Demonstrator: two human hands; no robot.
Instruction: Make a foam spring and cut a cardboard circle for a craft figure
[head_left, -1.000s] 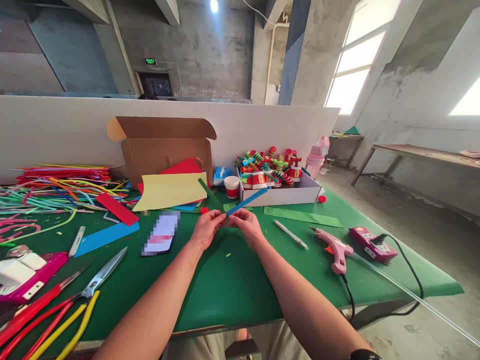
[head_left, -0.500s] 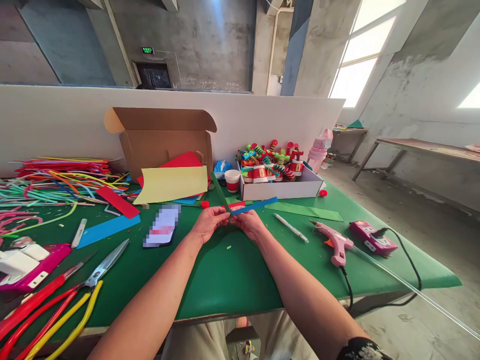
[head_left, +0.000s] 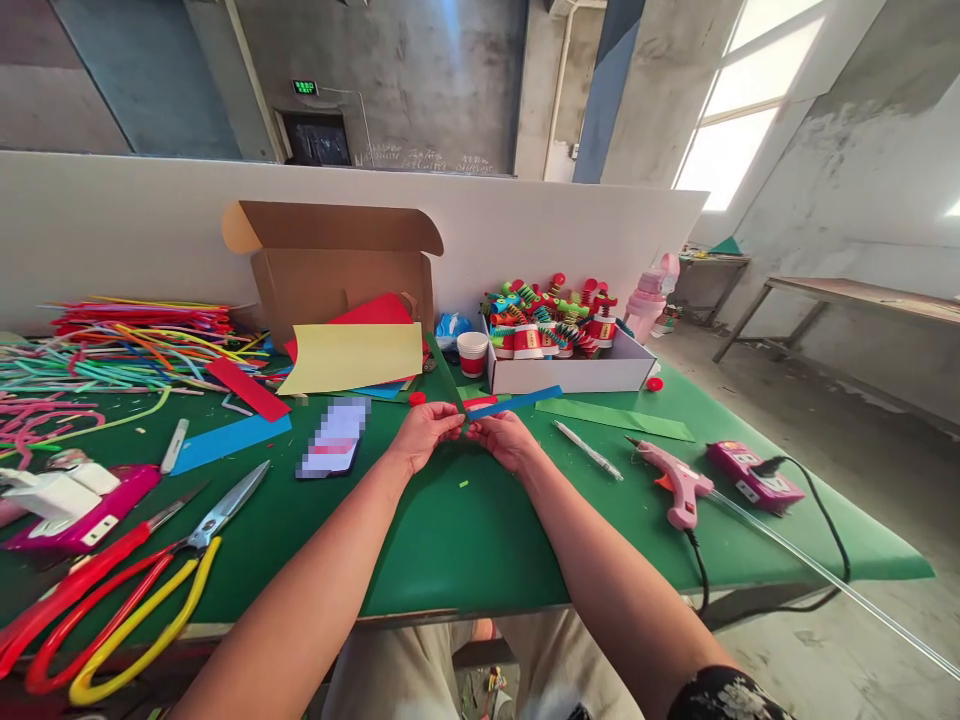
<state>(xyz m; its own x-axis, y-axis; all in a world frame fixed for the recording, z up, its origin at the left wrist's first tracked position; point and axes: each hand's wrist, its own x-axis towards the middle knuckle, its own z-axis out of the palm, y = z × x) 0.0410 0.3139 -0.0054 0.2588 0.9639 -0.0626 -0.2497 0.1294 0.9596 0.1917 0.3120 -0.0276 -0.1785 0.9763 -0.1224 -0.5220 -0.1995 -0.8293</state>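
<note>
Both grips pinch tight: left hand (head_left: 424, 436) on a dark green paper strip (head_left: 442, 378), right hand (head_left: 511, 440) on a blue paper strip (head_left: 517, 400), crossing just before the white cardboard box (head_left: 570, 376) on the desk (head_left: 465, 540).

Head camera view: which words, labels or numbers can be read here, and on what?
Green sign above the doorway: too small to read.
Chalk writing beside it: too faint.
Red labels on the toys in the white box: too small.
Phone screen: blurred.
Pink box by the glue gun: label too small.
</note>
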